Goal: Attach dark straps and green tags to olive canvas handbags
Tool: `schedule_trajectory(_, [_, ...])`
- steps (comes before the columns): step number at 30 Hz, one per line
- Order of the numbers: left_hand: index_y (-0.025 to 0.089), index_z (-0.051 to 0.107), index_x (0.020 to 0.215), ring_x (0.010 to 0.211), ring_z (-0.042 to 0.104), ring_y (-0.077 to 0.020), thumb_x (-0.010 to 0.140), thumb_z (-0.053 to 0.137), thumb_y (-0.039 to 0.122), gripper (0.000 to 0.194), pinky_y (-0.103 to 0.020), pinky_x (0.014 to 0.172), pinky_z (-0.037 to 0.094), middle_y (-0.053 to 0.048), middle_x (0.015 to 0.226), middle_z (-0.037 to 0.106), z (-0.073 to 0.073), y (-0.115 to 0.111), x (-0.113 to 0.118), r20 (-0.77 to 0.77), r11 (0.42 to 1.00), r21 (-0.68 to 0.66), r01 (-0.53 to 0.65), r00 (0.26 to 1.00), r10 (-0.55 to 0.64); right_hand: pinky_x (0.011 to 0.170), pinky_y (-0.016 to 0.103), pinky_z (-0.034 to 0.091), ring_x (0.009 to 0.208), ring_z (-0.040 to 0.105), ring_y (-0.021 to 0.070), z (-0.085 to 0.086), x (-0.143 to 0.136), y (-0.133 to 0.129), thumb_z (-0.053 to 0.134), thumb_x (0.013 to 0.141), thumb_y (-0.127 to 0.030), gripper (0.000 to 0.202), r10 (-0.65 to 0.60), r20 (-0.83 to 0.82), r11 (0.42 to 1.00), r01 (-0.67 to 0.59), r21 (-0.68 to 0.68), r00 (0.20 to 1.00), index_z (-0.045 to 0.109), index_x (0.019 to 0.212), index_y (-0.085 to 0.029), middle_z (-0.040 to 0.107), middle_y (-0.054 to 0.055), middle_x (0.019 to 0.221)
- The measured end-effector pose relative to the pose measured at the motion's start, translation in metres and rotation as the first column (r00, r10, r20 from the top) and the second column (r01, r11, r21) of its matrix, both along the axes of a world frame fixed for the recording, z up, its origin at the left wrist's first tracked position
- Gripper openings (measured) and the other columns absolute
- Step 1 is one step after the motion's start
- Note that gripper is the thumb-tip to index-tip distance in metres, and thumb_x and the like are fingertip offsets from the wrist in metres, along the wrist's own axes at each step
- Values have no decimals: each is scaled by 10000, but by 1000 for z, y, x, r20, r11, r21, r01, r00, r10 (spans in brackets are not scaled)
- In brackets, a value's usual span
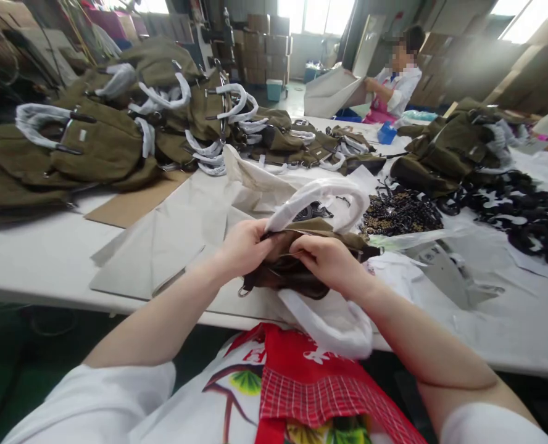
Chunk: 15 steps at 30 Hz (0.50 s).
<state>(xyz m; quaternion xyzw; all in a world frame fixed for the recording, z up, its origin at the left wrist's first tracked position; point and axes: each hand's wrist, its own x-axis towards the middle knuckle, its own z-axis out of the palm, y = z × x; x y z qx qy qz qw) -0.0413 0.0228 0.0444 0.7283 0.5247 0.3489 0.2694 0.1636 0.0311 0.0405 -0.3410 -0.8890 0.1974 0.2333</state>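
Note:
An olive and dark brown handbag [297,277] lies at the table's front edge, right before me. White wrapping covers its two handles; the far handle [320,191] arches up behind the opening and the near one [334,327] hangs down toward my apron. My left hand [246,246] grips the bag's left rim, thumb on top. On the right, my right hand [324,259] has its fingers curled and pinched at the zippered opening. A metal ring [243,291] shows at the bag's left end. The fingertips of both hands are partly hidden by the bag.
Olive handbags with wrapped handles [102,142] pile up on the left, and more bags [454,148] lie at right. Chains [401,209] and black straps [524,209] sit nearby. Paper sheets [163,246] cover the table. Across it, a person [394,86] handles a pale sheet.

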Motion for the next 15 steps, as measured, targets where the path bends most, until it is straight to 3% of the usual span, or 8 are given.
schedule_trajectory(4, [156,723,807,671,595,-164,837,558,403,299,-219,563,413,12,689,678,-2,1,6,26,992,7,-128,991,128,703,266,423,836,621,179,-3,-6,-3,468,957,-135,190,6,313,942,-110,317,950,653,931,-168,694,71,907])
schedule_trajectory(7, [146,698,753,642,568,-153,836,549,395,303,-222,552,400,14,670,663,-4,3,11,60,986,3,-164,985,164,696,287,403,857,588,194,-6,-5,-11,398,994,-168,265,32,382,871,-213,442,923,655,929,-181,685,81,927])
schedule_trajectory(9, [145,697,746,644,566,-156,832,546,388,299,-225,549,394,10,667,660,-6,4,13,72,986,3,-167,983,167,705,296,405,871,590,204,-10,-4,-12,383,1004,-195,283,3,392,875,-192,444,920,654,922,-189,690,75,905])
schedule_trajectory(12, [150,716,781,667,585,-173,833,546,377,288,-233,554,393,-3,679,680,-10,8,14,75,984,-1,-180,981,179,673,290,419,853,636,210,-17,-4,-7,423,978,-181,223,-88,453,939,-77,334,887,646,980,-180,704,70,900])
schedule_trajectory(15, [163,729,805,701,616,-193,835,542,345,263,-244,569,394,-17,731,719,-16,13,13,46,979,17,-203,978,202,622,275,435,774,675,202,-19,-2,-2,445,928,-111,247,-26,588,980,-96,176,808,648,1057,-168,718,78,944])
